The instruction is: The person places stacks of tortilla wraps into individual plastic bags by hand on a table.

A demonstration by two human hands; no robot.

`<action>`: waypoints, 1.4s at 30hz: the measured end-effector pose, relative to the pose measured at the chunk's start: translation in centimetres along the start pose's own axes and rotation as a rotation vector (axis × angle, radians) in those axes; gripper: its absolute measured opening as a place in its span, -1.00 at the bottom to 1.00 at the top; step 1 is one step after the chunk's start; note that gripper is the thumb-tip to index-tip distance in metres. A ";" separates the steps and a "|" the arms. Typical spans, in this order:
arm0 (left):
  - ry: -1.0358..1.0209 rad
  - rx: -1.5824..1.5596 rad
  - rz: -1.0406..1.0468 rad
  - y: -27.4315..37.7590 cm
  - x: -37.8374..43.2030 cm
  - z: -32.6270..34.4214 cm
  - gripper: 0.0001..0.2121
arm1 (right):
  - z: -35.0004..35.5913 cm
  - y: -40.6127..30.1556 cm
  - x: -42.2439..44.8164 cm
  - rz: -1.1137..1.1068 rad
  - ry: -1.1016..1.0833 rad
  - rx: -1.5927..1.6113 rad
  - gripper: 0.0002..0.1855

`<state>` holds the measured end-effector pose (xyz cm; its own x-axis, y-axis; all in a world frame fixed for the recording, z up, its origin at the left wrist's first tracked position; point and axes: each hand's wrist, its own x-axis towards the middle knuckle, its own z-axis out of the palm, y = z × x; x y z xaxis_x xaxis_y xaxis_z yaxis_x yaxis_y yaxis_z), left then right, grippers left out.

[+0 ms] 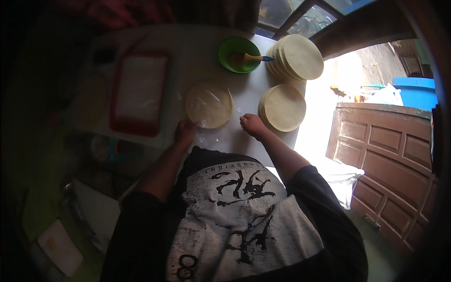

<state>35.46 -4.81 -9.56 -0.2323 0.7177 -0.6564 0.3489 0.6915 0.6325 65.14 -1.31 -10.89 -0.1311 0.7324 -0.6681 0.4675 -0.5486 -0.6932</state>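
Observation:
Thin round pale wrappers (208, 105) lie on the white table before me, with clear plastic film over and around them. My left hand (185, 132) is closed at the lower left edge of this pile, by the film; its fingers are too dark to read. To the right of the pile, my right hand (249, 124) is closed on a piece of the clear plastic film (240, 112). Just right of that hand stands a stack of pale rounds (285, 107). A taller stack of rounds (303, 57) is behind it, its layers fanned to the left.
A green bowl (225, 58) with a wooden-handled brush (255, 57) resting in it stands at the back. At the left is a red tray (116, 95) with whitish, plastic-like sheets. Beyond the table's right edge are a brown panelled door (382, 141) and a blue container (415, 92).

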 end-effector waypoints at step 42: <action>-0.244 -0.377 0.071 4.6 3.9 -1.9 -0.46 | 0.8 -5.8 6.5 0.232 -0.030 0.633 -0.71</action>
<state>34.48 1.29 -8.40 0.0171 0.7553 -0.6551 -0.0090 0.6553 0.7553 60.85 6.29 -11.38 -0.1174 0.5611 -0.8194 -0.1147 -0.8273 -0.5500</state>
